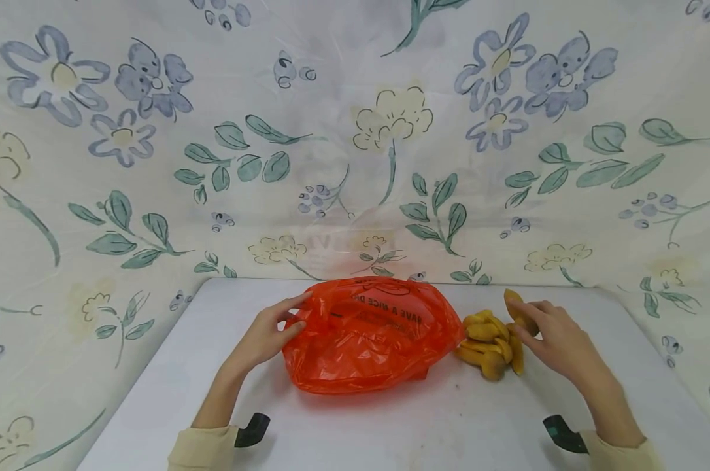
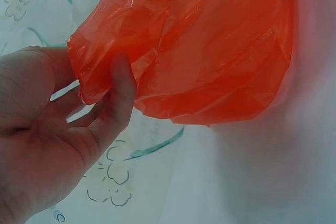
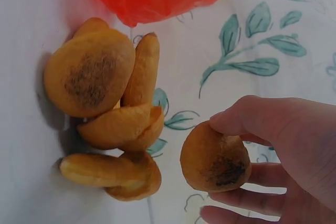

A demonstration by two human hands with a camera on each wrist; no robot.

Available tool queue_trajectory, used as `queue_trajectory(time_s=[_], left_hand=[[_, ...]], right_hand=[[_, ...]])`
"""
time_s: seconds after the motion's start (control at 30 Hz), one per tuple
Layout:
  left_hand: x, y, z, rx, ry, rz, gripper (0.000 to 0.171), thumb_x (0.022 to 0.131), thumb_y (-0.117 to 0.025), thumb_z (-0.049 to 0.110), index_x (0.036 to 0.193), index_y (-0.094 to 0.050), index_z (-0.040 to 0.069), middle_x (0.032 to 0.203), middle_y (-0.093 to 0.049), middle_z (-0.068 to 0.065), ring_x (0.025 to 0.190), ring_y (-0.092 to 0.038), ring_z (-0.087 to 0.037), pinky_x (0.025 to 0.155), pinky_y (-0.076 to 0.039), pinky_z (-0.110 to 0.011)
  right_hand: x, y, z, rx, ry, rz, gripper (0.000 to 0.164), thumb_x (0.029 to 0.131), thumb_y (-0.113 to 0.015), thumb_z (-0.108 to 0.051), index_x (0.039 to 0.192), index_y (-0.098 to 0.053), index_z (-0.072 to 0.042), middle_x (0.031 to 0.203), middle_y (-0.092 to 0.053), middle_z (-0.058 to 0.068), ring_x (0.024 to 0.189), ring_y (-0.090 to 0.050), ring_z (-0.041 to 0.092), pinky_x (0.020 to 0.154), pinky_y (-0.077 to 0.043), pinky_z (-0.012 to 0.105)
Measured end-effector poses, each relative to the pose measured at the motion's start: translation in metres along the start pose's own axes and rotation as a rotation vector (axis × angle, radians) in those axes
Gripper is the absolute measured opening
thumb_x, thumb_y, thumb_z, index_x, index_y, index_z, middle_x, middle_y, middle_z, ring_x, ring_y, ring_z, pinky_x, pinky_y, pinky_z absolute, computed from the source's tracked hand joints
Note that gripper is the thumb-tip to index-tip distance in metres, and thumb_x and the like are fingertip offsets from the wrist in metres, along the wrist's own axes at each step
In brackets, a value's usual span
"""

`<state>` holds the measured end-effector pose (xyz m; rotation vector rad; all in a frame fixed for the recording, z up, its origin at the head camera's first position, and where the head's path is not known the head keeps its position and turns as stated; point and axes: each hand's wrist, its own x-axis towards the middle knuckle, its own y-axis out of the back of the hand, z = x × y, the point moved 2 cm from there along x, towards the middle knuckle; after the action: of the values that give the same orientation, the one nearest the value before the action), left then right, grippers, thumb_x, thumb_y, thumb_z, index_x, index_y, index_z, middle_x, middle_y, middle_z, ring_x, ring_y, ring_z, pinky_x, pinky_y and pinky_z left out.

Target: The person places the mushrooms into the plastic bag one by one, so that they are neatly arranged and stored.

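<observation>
A red plastic bag (image 1: 367,340) with dark printed lettering lies puffed out in the middle of the white table. My left hand (image 1: 269,333) holds its left edge; in the left wrist view the thin film (image 2: 94,72) passes between the fingers. To the right of the bag, my right hand (image 1: 557,333) pinches a golden-brown, mushroom-like piece (image 3: 215,158) between thumb and fingers. Its rounded surface shows a dark, sooty patch. Beside that hand is a heap of similar pieces (image 1: 484,343), some rounded and some long like stems. What the bag contains is hidden.
Behind the white table (image 1: 390,432) hangs a floral sheet (image 1: 331,131), which also runs along both sides. Black curved mounts (image 1: 252,430) stick out near both wrists. The heap lies close against the bag's right end.
</observation>
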<state>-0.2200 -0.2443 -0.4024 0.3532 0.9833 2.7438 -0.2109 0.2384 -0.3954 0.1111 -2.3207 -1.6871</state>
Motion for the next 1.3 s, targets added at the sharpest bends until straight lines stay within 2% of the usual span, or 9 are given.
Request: queue_trajectory(time_s=[0.2,0.6,1.0,1.3], left_hand=[[0.000,0.000,-0.001,-0.005,-0.006,-0.004,0.056,0.093,-0.062,0.003,0.146,-0.048,0.016,0.131,-0.061,-0.016,0.103,-0.064,-0.030,0.076,-0.061,-0.027],[0.001,-0.001,-0.001,-0.014,0.010,-0.010,0.057,0.094,-0.061,0.004,0.146,-0.047,0.019,0.134,-0.060,-0.016,0.106,-0.063,-0.030,0.077,-0.061,-0.027],[0.000,0.000,0.000,-0.009,0.007,-0.006,0.055,0.094,-0.061,0.004,0.146,-0.048,0.017,0.132,-0.061,-0.016,0.103,-0.064,-0.030,0.075,-0.061,-0.027],[0.000,-0.001,0.001,-0.006,0.024,-0.003,0.057,0.093,-0.062,0.004,0.146,-0.047,0.018,0.135,-0.059,-0.016,0.106,-0.064,-0.030,0.076,-0.061,-0.028]], right_hand=[[0.005,0.002,-0.011,0.016,0.003,-0.016,0.047,0.095,-0.063,-0.025,0.140,-0.053,-0.013,0.129,-0.056,0.026,0.110,-0.054,0.043,0.084,-0.052,0.064],[0.018,0.010,-0.040,0.004,0.071,-0.018,0.047,0.094,-0.064,-0.024,0.139,-0.055,-0.014,0.129,-0.057,0.023,0.113,-0.054,0.041,0.086,-0.055,0.059],[0.030,0.025,-0.067,-0.014,0.129,-0.028,0.045,0.094,-0.065,-0.025,0.138,-0.057,-0.016,0.126,-0.059,0.019,0.109,-0.057,0.036,0.079,-0.058,0.053],[0.041,0.032,-0.086,-0.014,0.153,-0.027,0.044,0.094,-0.063,-0.027,0.137,-0.058,-0.019,0.129,-0.060,0.016,0.114,-0.056,0.034,0.085,-0.057,0.052]])
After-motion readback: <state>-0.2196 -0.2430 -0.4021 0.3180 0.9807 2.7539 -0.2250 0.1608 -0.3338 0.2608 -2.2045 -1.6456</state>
